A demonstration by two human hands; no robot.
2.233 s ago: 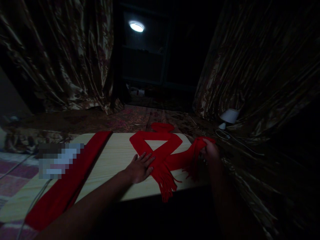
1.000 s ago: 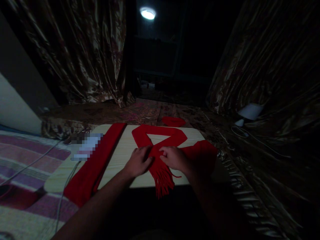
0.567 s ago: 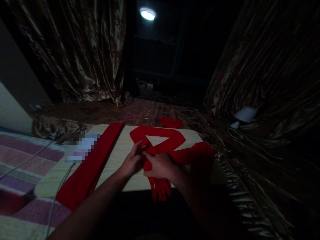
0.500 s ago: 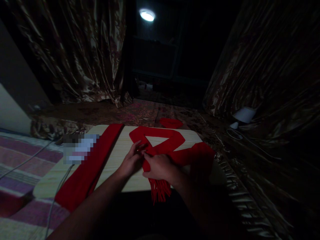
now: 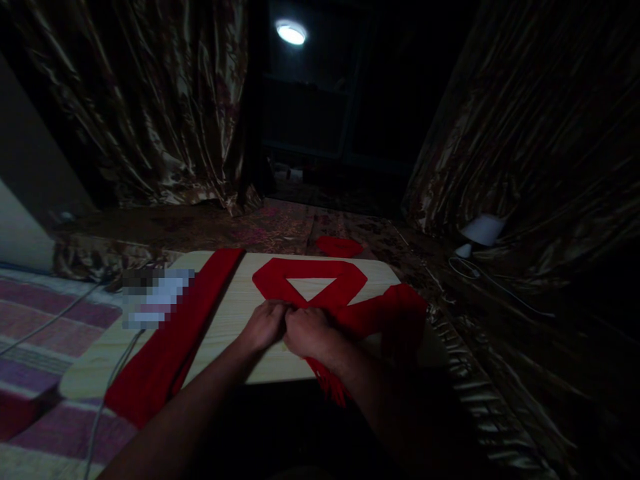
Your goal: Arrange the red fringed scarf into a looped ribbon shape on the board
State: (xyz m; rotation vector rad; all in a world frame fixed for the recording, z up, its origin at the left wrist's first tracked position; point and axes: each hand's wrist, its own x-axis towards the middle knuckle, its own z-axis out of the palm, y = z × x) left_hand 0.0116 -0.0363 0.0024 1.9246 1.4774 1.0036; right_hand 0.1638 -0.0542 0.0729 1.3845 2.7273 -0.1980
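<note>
A red fringed scarf point(image 5: 310, 268) lies on a pale wooden low table point(image 5: 235, 300), folded into a loop that leaves a triangle of bare wood inside. Its two lengths cross just beyond my hands. My left hand point(image 5: 267, 325) is closed on the scarf's edge near the crossing. Right beside it, my right hand point(image 5: 309, 331) is also closed on the scarf, knuckles up. Fringe hangs below my right wrist over the table's near edge. What the fingertips pinch is hidden beneath the hands. The scarf's other length runs right, bunched at the table's right side.
Another long red cloth point(image 5: 187, 320) crosses the table's left part and overhangs the near edge. Beside it are a pixelated item and a cable point(image 5: 113, 380). A red cloth piece point(image 5: 340, 247) lies beyond the table. Rightward stands a small white lamp point(image 5: 483, 230); patterned curtains point(image 5: 200, 100) hang behind.
My fingers, spread over the scarf before, have closed on it, and the hands have drawn together. The loop's crossing has shifted slightly, and the fringe has swung to the right.
</note>
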